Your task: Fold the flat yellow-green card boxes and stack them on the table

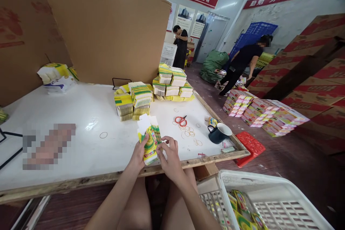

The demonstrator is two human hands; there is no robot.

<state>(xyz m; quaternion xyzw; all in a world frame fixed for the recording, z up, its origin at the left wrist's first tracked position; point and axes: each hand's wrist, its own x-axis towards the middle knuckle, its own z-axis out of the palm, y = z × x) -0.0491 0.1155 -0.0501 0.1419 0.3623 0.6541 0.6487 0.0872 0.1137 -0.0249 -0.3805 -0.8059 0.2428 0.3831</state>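
Note:
My left hand (140,151) is closed around the lower left side of a yellow-green printed carton (151,142), its white end flaps standing open at the top. At the carton's right edge is my right hand (169,152), with thumb and fingers curled in and pinching there. The carton is held tilted just above the table's near edge. Beyond it stand bundled stacks of flat cartons (133,102), and more bundles (169,82) are piled farther back. Red-handled scissors (181,120) lie right of my hands, beside several loose rubber bands (188,132).
A dark mug (219,133) stands near the white table's (88,129) right corner. Below right, a white plastic basket (283,187) holds yellow-green packs. A tall cardboard sheet (113,25) borders the back. Two people stand beyond, near stacked boxes (283,115). A patch at left is blurred.

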